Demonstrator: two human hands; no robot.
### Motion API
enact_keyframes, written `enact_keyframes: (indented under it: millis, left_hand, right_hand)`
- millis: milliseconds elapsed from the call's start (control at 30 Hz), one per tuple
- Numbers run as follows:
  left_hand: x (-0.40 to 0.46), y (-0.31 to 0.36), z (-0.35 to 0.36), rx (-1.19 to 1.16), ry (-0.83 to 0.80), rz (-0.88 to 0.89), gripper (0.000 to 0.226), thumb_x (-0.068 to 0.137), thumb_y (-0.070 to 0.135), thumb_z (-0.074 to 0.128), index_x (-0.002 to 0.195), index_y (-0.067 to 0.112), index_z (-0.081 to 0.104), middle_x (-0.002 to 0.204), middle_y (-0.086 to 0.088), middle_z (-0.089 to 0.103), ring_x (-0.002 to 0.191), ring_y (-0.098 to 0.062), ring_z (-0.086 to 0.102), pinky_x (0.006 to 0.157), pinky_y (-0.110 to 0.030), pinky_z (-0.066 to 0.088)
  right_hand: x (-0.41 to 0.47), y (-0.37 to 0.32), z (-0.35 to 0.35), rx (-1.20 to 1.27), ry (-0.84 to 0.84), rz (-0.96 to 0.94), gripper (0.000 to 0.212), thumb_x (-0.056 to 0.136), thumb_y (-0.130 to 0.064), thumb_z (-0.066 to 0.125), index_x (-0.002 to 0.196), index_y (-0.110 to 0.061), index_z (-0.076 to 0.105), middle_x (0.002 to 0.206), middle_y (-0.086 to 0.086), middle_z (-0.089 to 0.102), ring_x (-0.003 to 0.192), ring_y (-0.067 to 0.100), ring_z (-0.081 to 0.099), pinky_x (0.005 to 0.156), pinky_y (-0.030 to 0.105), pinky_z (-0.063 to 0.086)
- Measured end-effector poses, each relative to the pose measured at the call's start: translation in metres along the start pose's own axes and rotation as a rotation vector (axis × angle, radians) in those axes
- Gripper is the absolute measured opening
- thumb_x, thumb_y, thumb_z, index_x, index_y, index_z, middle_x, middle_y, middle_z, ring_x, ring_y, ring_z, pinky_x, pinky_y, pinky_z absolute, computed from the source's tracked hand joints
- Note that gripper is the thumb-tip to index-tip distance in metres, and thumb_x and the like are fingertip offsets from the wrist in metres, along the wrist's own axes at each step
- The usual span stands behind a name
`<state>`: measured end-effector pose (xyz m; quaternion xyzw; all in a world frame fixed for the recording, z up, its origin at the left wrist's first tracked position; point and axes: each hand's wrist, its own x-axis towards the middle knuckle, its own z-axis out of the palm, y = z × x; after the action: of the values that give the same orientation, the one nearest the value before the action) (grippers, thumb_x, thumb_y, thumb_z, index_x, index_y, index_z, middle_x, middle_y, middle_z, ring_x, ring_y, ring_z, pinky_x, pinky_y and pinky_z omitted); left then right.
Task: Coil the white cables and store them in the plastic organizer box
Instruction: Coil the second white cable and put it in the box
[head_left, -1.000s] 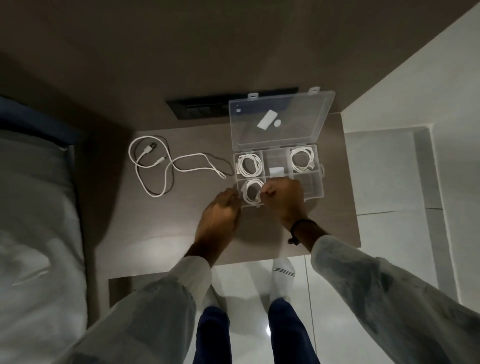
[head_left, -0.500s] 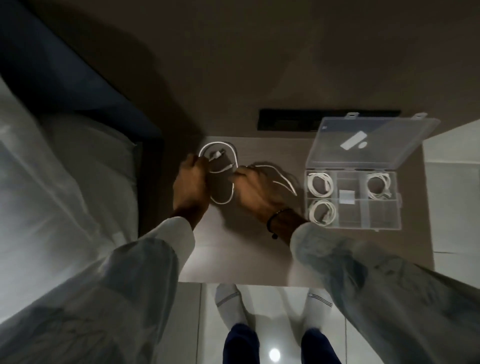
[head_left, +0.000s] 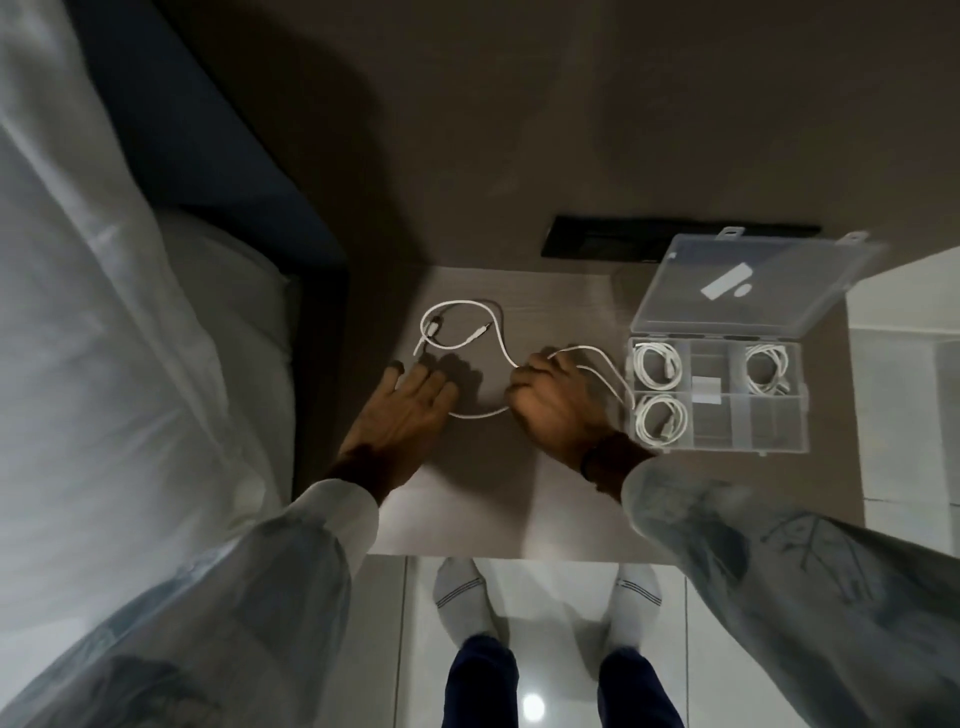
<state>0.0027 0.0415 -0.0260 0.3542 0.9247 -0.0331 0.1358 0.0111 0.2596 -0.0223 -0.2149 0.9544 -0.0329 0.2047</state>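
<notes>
So three coils sit in the box (head_left: 719, 395); left of it, right hand (head_left: 553, 402) fisted around the last loose cable (head_left: 475, 340); left hand (head_left: 410, 400) flat, empty.

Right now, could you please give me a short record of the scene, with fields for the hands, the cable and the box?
left hand: open, flat on the table, beside the loose cable
right hand: grip closed on the loose cable
loose cable: uncoiled, looping across the table
box: lid open
stored: three coiled cables, each in its own compartment
</notes>
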Motion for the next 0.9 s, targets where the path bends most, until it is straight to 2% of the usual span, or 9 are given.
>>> enact_keyframes:
  millis: [133, 233, 333, 433, 500, 600, 700, 800, 900]
  left_hand:
    - [-0.014, -0.002, -0.034, -0.154, 0.016, -0.040, 0.027, 0.100, 0.023, 0.041, 0.119, 0.008, 0.055, 0.098, -0.017, 0.068, 0.090, -0.037, 0.062, 0.082, -0.044, 0.045]
    - [-0.018, -0.004, -0.068, -0.611, -0.015, -0.257, 0.022, 0.103, 0.037, 0.037, 0.096, 0.021, 0.051, 0.070, 0.003, 0.055, 0.061, -0.025, 0.060, 0.057, -0.036, 0.046]
    - [-0.015, 0.005, -0.112, -0.901, 0.006, -0.527, 0.041, 0.099, 0.044, 0.051, 0.074, 0.013, 0.059, 0.058, -0.002, 0.052, 0.055, -0.027, 0.056, 0.050, -0.031, 0.044]
    - [-0.014, 0.024, -0.179, -1.477, -0.062, -0.687, 0.040, 0.098, 0.042, 0.055, 0.066, 0.017, 0.058, 0.059, -0.001, 0.047, 0.045, -0.016, 0.050, 0.040, -0.025, 0.044]
    - [-0.014, 0.031, -0.231, -1.751, -0.174, -0.622, 0.036, 0.102, 0.037, 0.046, 0.072, 0.020, 0.056, 0.061, 0.001, 0.044, 0.041, -0.012, 0.044, 0.036, -0.021, 0.037]
    - [-0.021, 0.038, -0.320, -2.080, -0.293, -0.366, 0.028, 0.104, 0.027, 0.036, 0.088, 0.018, 0.056, 0.063, 0.003, 0.042, 0.036, -0.006, 0.032, 0.029, -0.016, 0.024]
    - [-0.029, 0.047, -0.403, -2.308, -0.277, -0.085, 0.026, 0.101, 0.024, 0.037, 0.094, 0.014, 0.060, 0.063, 0.004, 0.042, 0.042, -0.005, 0.034, 0.039, -0.019, 0.018]
    - [-0.034, 0.062, -0.478, -2.427, -0.060, 0.103, 0.027, 0.104, 0.018, 0.033, 0.098, 0.013, 0.059, 0.069, 0.003, 0.047, 0.054, -0.007, 0.041, 0.049, -0.020, 0.028]
    - [-0.030, 0.081, -0.527, -2.344, 0.417, -0.059, 0.022, 0.103, 0.014, 0.040, 0.094, 0.014, 0.060, 0.071, 0.003, 0.062, 0.061, -0.009, 0.056, 0.054, -0.020, 0.045]
  right_hand:
    - [-0.021, 0.013, -0.038, 0.312, 0.144, 0.173, 0.020, 0.096, -0.016, 0.051, 0.096, -0.012, 0.071, 0.103, 0.008, 0.070, 0.101, 0.032, 0.062, 0.091, 0.041, 0.045]
    - [-0.038, 0.025, -0.072, 0.585, 0.253, 0.359, 0.017, 0.096, -0.012, 0.049, 0.093, -0.011, 0.066, 0.092, 0.009, 0.069, 0.087, 0.033, 0.063, 0.076, 0.039, 0.052]
    - [-0.054, 0.038, -0.108, 0.723, 0.344, 0.451, 0.016, 0.096, -0.010, 0.048, 0.092, -0.014, 0.063, 0.087, 0.009, 0.071, 0.084, 0.033, 0.065, 0.076, 0.038, 0.053]
    - [-0.073, 0.045, -0.154, 0.916, 0.444, 0.501, 0.019, 0.095, -0.007, 0.048, 0.085, -0.019, 0.058, 0.075, 0.007, 0.071, 0.073, 0.024, 0.069, 0.070, 0.033, 0.053]
    - [-0.086, 0.048, -0.186, 0.998, 0.529, 0.529, 0.028, 0.096, -0.005, 0.047, 0.079, -0.026, 0.054, 0.066, 0.001, 0.066, 0.058, 0.012, 0.065, 0.061, 0.029, 0.051]
    - [-0.115, 0.048, -0.242, 1.076, 0.621, 0.567, 0.030, 0.098, -0.005, 0.049, 0.078, -0.028, 0.053, 0.070, 0.006, 0.062, 0.065, 0.022, 0.061, 0.066, 0.046, 0.059]
    - [-0.144, 0.043, -0.292, 0.998, 0.634, 0.515, 0.018, 0.098, -0.010, 0.053, 0.089, -0.023, 0.062, 0.075, 0.001, 0.064, 0.069, 0.023, 0.061, 0.067, 0.036, 0.053]
    - [-0.175, 0.020, -0.337, 0.860, 0.537, 0.366, 0.015, 0.101, -0.022, 0.054, 0.091, -0.018, 0.065, 0.079, 0.005, 0.068, 0.074, 0.026, 0.062, 0.071, 0.037, 0.052]
    - [-0.204, -0.009, -0.376, 0.818, 0.508, 0.216, 0.020, 0.102, -0.027, 0.051, 0.095, -0.019, 0.068, 0.091, 0.006, 0.074, 0.085, 0.027, 0.068, 0.081, 0.044, 0.055]
